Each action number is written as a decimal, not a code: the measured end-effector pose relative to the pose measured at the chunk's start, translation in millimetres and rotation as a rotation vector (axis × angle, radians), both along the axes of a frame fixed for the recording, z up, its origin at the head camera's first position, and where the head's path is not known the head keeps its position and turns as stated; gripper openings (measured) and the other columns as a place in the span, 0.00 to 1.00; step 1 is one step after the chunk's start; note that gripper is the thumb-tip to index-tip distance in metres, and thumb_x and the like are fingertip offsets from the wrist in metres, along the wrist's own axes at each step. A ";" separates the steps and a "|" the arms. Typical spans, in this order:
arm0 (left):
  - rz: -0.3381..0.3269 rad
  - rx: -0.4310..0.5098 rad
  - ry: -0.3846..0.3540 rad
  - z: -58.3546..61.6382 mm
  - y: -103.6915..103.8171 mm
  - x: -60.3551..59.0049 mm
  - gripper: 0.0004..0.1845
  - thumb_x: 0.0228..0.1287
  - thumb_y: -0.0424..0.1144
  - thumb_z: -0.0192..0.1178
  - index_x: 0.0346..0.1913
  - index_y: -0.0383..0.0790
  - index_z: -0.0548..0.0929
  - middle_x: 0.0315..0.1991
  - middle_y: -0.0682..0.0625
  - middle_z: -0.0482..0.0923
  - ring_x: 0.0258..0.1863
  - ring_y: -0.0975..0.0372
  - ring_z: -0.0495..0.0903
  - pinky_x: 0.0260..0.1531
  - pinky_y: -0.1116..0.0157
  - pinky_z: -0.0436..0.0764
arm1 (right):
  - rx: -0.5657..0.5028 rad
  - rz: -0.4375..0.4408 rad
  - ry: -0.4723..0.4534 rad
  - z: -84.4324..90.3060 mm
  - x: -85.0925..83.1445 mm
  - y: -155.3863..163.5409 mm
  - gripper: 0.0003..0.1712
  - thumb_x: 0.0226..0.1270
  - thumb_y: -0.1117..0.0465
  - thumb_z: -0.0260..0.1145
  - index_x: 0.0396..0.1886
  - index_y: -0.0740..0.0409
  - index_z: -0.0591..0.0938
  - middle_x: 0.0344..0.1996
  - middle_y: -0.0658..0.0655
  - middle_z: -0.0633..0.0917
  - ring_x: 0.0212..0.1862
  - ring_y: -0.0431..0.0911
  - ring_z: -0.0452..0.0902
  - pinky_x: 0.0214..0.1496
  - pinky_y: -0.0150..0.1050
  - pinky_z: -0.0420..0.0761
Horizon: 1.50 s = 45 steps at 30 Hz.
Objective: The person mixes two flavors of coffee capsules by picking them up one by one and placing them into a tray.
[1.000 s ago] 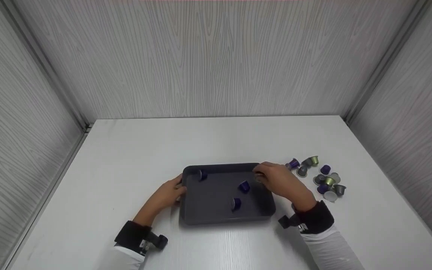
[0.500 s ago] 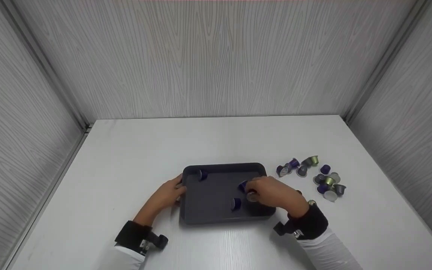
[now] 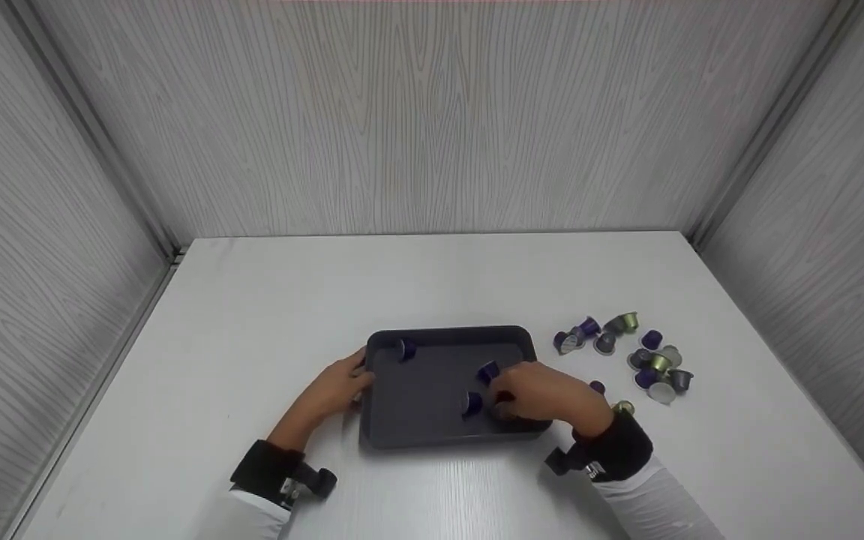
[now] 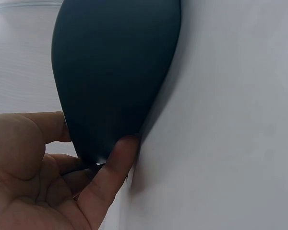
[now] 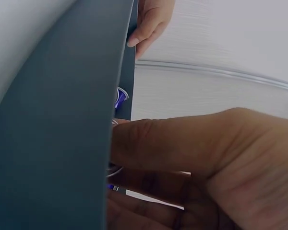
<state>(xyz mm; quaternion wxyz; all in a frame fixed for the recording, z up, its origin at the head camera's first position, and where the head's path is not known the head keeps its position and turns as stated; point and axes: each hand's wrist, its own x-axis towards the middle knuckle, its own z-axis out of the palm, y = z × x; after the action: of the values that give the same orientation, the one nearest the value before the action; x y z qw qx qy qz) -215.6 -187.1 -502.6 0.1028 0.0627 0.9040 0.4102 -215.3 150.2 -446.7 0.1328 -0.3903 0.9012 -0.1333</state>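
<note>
Moved: my right hand (image 3: 544,391), from the tray's far right corner to lower within it, pinching a pod (image 5: 116,169) between thumb and fingers. My left hand (image 3: 338,386) grips the left end of the tray (image 3: 413,401). Inside: three purple pods (image 3: 472,404). On the counter (image 3: 289,300), right: loose pods (image 3: 659,364). Risk, I judge: a loose pinch could let the pod roll; a careless knuckle could knock its neighbours. Obscured: most of the held pod, behind wall and fingers.
</note>
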 end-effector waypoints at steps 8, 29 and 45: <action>0.004 0.039 -0.038 0.3 0.9 1.0 0.33 0.72 0.40 0.51 0.77 0.42 0.58 0.67 0.36 0.69 0.49 0.52 0.79 0.47 0.54 0.79 | -0.017 0.029 0.051 0.1 -3.6 2.3 0.07 0.61 0.64 0.69 0.38 0.52 0.89 0.34 0.45 0.86 0.37 0.41 0.80 0.41 0.38 0.79; 0.005 0.096 -0.057 0.4 1.3 0.6 0.33 0.70 0.37 0.51 0.77 0.41 0.57 0.65 0.36 0.70 0.43 0.53 0.80 0.33 0.59 0.83 | -0.165 -0.021 0.286 10.8 -12.1 20.6 0.15 0.66 0.60 0.67 0.49 0.61 0.85 0.42 0.56 0.86 0.44 0.50 0.82 0.47 0.46 0.80; -0.017 0.027 -0.001 -2.3 0.1 -0.6 0.33 0.73 0.40 0.51 0.76 0.38 0.55 0.70 0.36 0.64 0.67 0.46 0.65 0.64 0.48 0.64 | -0.107 -0.221 0.249 2.8 -26.9 42.6 0.44 0.66 0.35 0.59 0.73 0.55 0.67 0.68 0.65 0.68 0.70 0.63 0.58 0.68 0.59 0.59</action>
<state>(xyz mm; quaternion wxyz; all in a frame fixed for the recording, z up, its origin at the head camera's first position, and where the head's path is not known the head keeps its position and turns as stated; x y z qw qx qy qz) -216.3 -187.0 -504.9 0.1056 0.0714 0.8977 0.4218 -242.2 192.8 -443.9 -0.0164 -0.3090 0.9398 -0.1453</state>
